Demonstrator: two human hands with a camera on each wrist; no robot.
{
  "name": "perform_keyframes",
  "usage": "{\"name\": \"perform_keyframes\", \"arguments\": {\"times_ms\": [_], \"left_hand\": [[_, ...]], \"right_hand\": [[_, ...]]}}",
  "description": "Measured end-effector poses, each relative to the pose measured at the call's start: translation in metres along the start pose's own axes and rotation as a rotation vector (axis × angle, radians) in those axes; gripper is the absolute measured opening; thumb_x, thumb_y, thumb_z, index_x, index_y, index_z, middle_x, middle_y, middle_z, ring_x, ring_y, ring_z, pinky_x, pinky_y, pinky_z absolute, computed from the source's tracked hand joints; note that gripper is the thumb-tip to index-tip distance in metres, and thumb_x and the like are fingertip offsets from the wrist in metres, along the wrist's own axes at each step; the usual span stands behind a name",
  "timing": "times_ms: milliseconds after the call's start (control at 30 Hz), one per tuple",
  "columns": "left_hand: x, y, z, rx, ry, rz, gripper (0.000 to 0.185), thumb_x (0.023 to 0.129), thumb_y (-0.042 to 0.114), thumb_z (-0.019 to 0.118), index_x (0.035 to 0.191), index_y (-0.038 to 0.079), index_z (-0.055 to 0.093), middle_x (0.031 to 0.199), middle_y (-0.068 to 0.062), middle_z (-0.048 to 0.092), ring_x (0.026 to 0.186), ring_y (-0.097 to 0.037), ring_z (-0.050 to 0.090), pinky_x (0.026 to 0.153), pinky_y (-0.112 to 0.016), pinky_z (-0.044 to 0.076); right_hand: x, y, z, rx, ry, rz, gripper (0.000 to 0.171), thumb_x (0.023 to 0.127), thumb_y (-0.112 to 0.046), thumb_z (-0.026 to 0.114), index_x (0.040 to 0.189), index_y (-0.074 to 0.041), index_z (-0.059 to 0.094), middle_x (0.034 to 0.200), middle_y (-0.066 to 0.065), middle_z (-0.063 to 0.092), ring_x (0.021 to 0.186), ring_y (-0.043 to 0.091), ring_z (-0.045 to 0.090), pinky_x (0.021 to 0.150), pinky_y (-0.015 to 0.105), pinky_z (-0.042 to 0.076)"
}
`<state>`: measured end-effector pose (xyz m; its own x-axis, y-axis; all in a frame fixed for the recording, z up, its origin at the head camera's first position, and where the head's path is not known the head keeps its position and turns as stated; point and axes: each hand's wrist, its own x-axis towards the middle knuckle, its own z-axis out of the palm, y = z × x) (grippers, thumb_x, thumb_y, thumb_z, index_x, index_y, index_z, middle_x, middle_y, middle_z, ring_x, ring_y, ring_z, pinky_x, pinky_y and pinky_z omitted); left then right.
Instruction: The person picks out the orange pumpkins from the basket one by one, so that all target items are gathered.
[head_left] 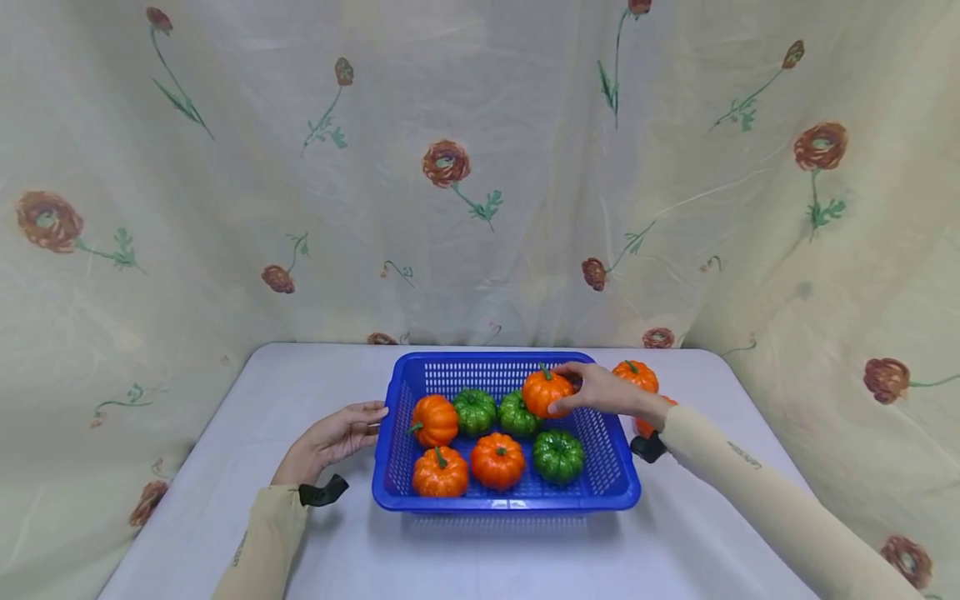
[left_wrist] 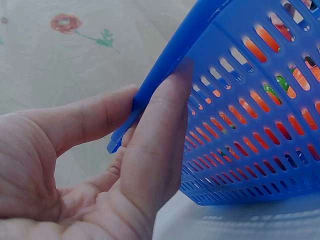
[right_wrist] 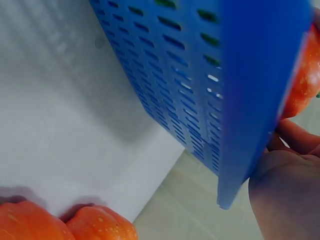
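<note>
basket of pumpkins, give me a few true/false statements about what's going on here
1. The right hand grips an orange pumpkin over the blue basket. True.
2. The left hand lifts a green pumpkin. False: it touches the basket's left rim and holds no pumpkin.
3. Three green pumpkins lie in the basket. True.
4. Every pumpkin is in the basket. False: orange ones sit on the table to its right.
</note>
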<state>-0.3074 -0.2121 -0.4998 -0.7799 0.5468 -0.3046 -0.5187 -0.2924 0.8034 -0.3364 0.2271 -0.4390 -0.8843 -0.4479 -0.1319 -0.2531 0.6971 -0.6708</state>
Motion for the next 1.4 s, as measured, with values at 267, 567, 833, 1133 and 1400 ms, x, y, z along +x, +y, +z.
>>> {"name": "perform_keyframes", "arguments": {"times_ms": [267, 567, 833, 1133, 1400], "left_hand": [[0.0, 0.0, 0.001, 0.006, 0.013, -0.002, 0.034, 0.094, 0.01, 0.048, 0.124, 0.0, 0.035, 0.104, -0.01, 0.06, 0.087, -0.019, 0.064, 0.08, -0.031, 0.053], [-0.004, 0.001, 0.005, 0.023, -0.008, -0.005, 0.032, 0.094, 0.01, 0.047, 0.123, 0.001, 0.035, 0.106, -0.009, 0.06, 0.089, -0.018, 0.064, 0.084, -0.032, 0.051], [-0.001, 0.0, 0.003, 0.008, 0.036, -0.012, 0.043, 0.092, 0.01, 0.051, 0.128, 0.0, 0.03, 0.106, -0.011, 0.059, 0.088, -0.019, 0.063, 0.082, -0.033, 0.052], [-0.001, 0.001, 0.002, 0.012, 0.044, -0.019, 0.051, 0.091, 0.011, 0.054, 0.132, 0.0, 0.026, 0.107, -0.011, 0.059, 0.088, -0.02, 0.063, 0.084, -0.033, 0.051], [0.0, -0.001, 0.0, 0.015, 0.046, -0.003, 0.042, 0.093, 0.01, 0.05, 0.129, 0.0, 0.03, 0.107, -0.011, 0.06, 0.089, -0.02, 0.064, 0.084, -0.033, 0.051]], "right_hand": [[-0.015, 0.003, -0.011, 0.033, 0.025, -0.005, 0.079, 0.071, -0.049, 0.071, 0.133, -0.013, 0.041, 0.127, 0.009, 0.049, 0.105, 0.022, 0.052, 0.093, 0.041, 0.045], [-0.047, 0.01, -0.051, 0.009, 0.113, 0.0, 0.076, 0.075, -0.046, 0.069, 0.136, -0.012, 0.038, 0.129, 0.012, 0.048, 0.115, 0.029, 0.047, 0.098, 0.051, 0.037], [-0.066, 0.054, -0.086, 0.028, 0.178, 0.056, 0.077, 0.08, -0.043, 0.065, 0.139, -0.007, 0.031, 0.131, 0.018, 0.041, 0.117, 0.035, 0.041, 0.093, 0.051, 0.042], [-0.085, 0.114, -0.105, 0.087, 0.217, 0.167, 0.08, 0.085, -0.039, 0.059, 0.14, 0.003, 0.02, 0.135, 0.027, 0.032, 0.118, 0.041, 0.035, 0.096, 0.061, 0.032], [-0.089, 0.161, -0.104, 0.109, 0.241, 0.235, 0.089, 0.084, -0.044, 0.06, 0.138, 0.01, 0.016, 0.136, 0.033, 0.026, 0.119, 0.046, 0.03, 0.098, 0.063, 0.027]]}}
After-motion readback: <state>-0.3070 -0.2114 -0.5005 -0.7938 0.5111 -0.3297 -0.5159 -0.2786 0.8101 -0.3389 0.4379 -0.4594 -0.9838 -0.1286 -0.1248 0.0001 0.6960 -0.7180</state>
